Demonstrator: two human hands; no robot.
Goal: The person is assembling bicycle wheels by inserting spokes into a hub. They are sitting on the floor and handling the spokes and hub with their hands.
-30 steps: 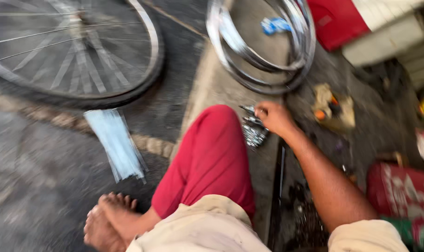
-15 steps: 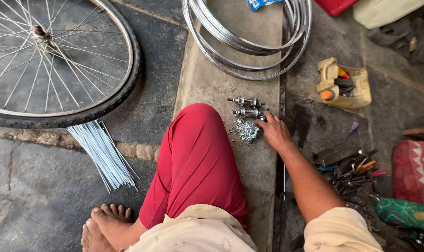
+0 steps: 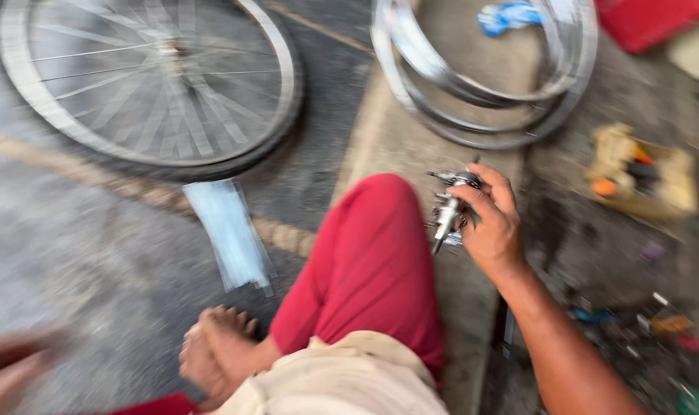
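Observation:
My right hand (image 3: 494, 224) is lifted beside my red-trousered knee (image 3: 372, 253) and holds a metal wheel hub (image 3: 451, 206) with its axle pointing down-left. More small metal parts lie blurred on the ground just under the hub. My left hand (image 3: 7, 376) shows only as a blur at the bottom left corner, and I cannot tell whether it holds anything. A bundle of silver spokes (image 3: 230, 234) lies on the ground left of my knee. My bare feet (image 3: 215, 350) rest below the spokes.
A spoked bicycle wheel with its tyre (image 3: 146, 84) lies at the top left. Stacked bare metal rims (image 3: 480, 77) lie at the top centre. A yellow box of small parts (image 3: 641, 173) sits at the right, with scattered tools (image 3: 641, 330) at the lower right.
My right hand has picked a hub off the ground and raised it. The view has swung and blurred, and my left hand has come into the bottom left corner.

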